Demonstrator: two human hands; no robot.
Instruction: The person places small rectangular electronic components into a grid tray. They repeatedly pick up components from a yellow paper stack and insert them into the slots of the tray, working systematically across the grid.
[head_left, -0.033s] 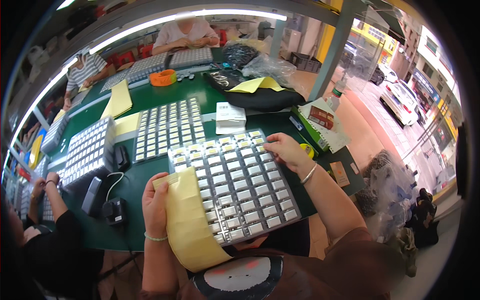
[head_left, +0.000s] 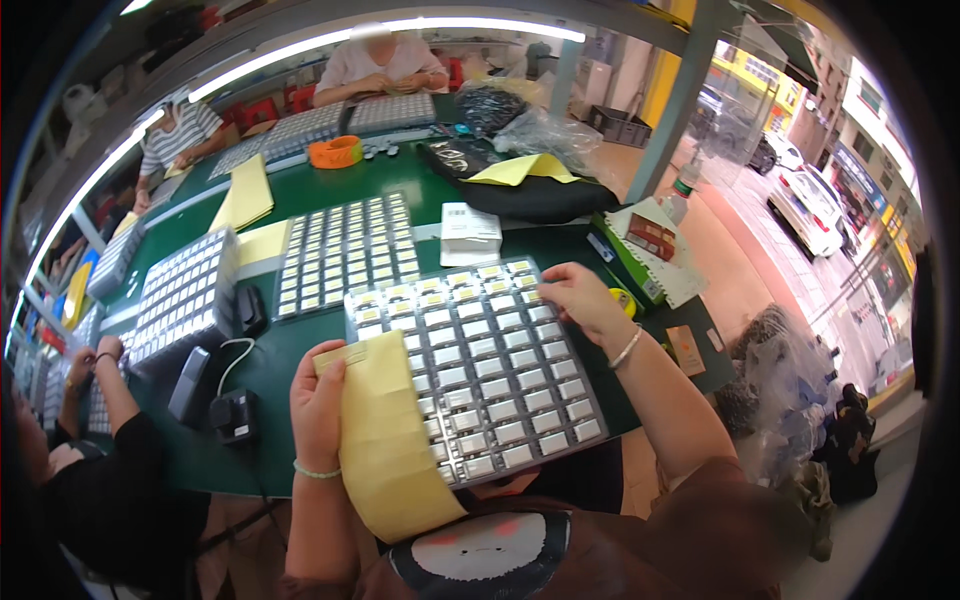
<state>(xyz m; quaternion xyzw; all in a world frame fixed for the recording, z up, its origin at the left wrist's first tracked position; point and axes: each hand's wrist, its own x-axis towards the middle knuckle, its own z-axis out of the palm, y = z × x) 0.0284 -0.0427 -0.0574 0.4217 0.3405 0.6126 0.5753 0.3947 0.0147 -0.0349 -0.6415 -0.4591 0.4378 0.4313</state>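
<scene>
In front of me I hold a plastic tray [head_left: 513, 385] tilted toward me, with rows of small silver rectangular parts in its pockets. Along its far edge the parts show yellowish faces. My left hand [head_left: 318, 405] is closed on a folded yellow paper sheet [head_left: 385, 440], thumb on top, and the paper overlaps the tray's left side. Whether those fingers also grip the tray beneath is hidden. At the far right corner of the tray, my right hand [head_left: 590, 308] pinches its edge between thumb and fingers.
On the green table [head_left: 300, 395] lie another filled tray [head_left: 345, 255], a stack of trays [head_left: 185, 295], a white box [head_left: 470, 235], black adapters [head_left: 233, 415] and an orange tape roll [head_left: 335, 152]. A black bag [head_left: 530, 195] rests behind. Co-workers sit at the left and far side.
The whole view has shifted slightly, so the scene sits a little farther right. Both hands keep their hold on the paper and the tray.
</scene>
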